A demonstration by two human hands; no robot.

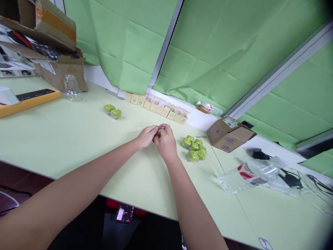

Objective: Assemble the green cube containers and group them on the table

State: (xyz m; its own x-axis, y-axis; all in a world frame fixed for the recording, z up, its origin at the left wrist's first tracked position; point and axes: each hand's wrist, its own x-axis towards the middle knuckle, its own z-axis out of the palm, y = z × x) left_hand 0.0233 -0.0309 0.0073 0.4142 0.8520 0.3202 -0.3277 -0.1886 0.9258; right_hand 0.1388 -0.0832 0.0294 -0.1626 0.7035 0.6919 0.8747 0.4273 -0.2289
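Note:
My left hand (146,135) and my right hand (165,141) meet over the pale green table (65,139), fingers pinched together on a small green item (159,135) that is mostly hidden between them. A cluster of several small green wrapped items (194,148) lies just right of my right hand. Two more green items (112,110) sit farther left. A row of small tan boxes (156,104) with green labels lines the far table edge.
A small cardboard box (229,134) stands right of the cluster. Clear plastic bags (249,175) lie at the right. An open carton (52,52), a glass dome (70,88) and a yellow device (28,99) occupy the far left. Green curtains hang behind. A phone (125,213) lies below the table edge.

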